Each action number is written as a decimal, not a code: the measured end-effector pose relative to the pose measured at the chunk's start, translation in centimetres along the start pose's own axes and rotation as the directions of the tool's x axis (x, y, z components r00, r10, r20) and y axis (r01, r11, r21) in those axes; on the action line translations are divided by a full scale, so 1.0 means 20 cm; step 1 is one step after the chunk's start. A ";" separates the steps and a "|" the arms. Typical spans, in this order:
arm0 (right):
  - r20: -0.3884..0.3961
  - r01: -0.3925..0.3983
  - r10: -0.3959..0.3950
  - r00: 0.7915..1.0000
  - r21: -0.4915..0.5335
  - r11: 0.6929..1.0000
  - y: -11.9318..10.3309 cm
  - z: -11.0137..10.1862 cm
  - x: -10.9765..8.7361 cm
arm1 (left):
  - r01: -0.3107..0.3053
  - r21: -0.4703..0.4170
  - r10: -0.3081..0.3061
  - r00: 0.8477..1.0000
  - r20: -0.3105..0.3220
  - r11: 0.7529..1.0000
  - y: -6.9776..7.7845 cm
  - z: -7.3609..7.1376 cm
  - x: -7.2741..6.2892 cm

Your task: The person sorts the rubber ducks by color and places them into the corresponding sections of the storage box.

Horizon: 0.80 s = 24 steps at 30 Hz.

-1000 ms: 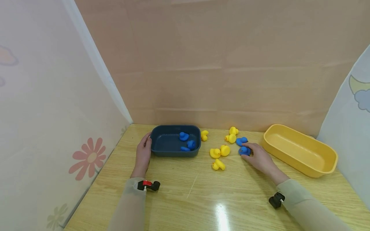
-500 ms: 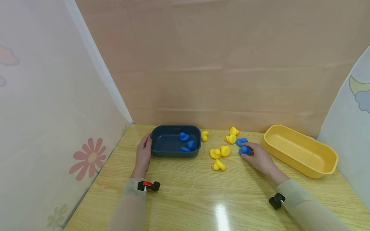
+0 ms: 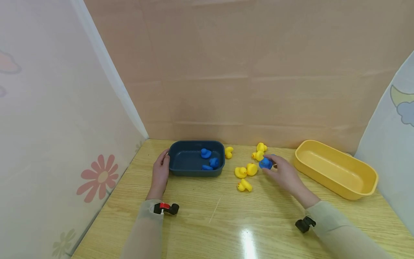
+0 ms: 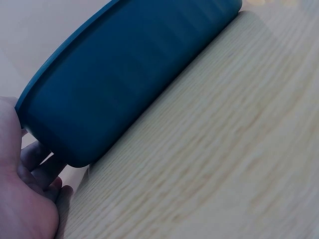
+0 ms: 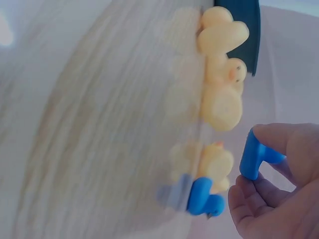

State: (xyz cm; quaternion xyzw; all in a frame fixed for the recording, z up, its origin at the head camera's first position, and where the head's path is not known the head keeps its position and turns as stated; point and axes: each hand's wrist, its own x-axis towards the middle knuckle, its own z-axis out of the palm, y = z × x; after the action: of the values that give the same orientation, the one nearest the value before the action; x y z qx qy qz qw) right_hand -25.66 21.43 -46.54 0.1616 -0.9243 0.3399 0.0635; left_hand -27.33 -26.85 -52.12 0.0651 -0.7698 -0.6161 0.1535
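Observation:
My right hand [image 3: 286, 174] pinches a blue rubber duck [image 3: 265, 163] between thumb and fingertips; in the right wrist view that duck [image 5: 250, 155] is off the table. A second blue duck [image 5: 200, 196] stands on the tabletop close by, mostly behind the hand in the head view. My left hand [image 3: 160, 171] grips the left end of a dark blue tub [image 3: 181, 172], thumb by the rim and fingers round the outside, as the left wrist view shows of the tub wall [image 4: 109, 84]. Inside the tub lie blue ducks [image 3: 206, 153], one of them tipped over.
Several yellow ducks stand or lie between tub and right hand: one beside the tub [image 3: 229, 152], a fallen one [image 3: 244, 185] nearest me. At the right is a yellow tub [image 3: 336, 169] with nothing in it. A paper-covered wall [image 3: 207, 90] rises behind the table.
The right hand has lifted the nearer blue duck from the table and carried it slightly left and back. The left hand and dark blue tub have stayed put.

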 end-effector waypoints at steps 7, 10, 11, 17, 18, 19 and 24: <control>0.008 0.018 -0.018 1.000 0.015 1.000 -0.13 0.01 0.02 | 0.014 0.002 -0.014 1.000 -0.003 1.000 -0.01 0.00 0.00; 0.004 0.044 -0.044 0.999 0.022 0.999 -0.16 0.02 0.02 | 0.012 -0.006 -0.012 1.000 -0.004 1.000 0.00 0.00 0.00; 0.003 0.054 -0.054 0.999 0.025 0.998 -0.17 0.02 0.03 | 0.012 -0.006 -0.012 1.000 -0.004 1.000 0.00 0.00 0.00; 0.002 0.080 -0.080 0.997 0.044 0.996 -0.25 0.05 0.04 | 0.017 -0.016 -0.017 1.000 0.002 1.000 0.00 0.00 0.00; 0.004 0.080 -0.081 0.997 0.047 0.996 -0.26 0.06 0.04 | 0.017 -0.018 -0.017 1.000 0.003 1.000 0.00 0.00 0.00; 0.007 0.084 -0.085 0.996 0.050 0.995 -0.27 0.06 0.04 | 0.016 -0.018 -0.016 1.000 0.002 1.000 0.00 0.00 0.00; 0.017 0.097 -0.098 0.995 0.064 0.993 -0.30 0.08 0.06 | 0.014 -0.016 -0.014 1.000 0.003 1.000 0.01 0.00 0.00</control>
State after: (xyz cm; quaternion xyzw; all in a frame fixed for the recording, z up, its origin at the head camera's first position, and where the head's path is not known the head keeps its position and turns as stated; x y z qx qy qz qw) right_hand -24.70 15.73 -43.82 0.2120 -0.9047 0.3637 0.0656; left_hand -27.29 -26.79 -52.03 0.0681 -0.7646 -0.6234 0.1485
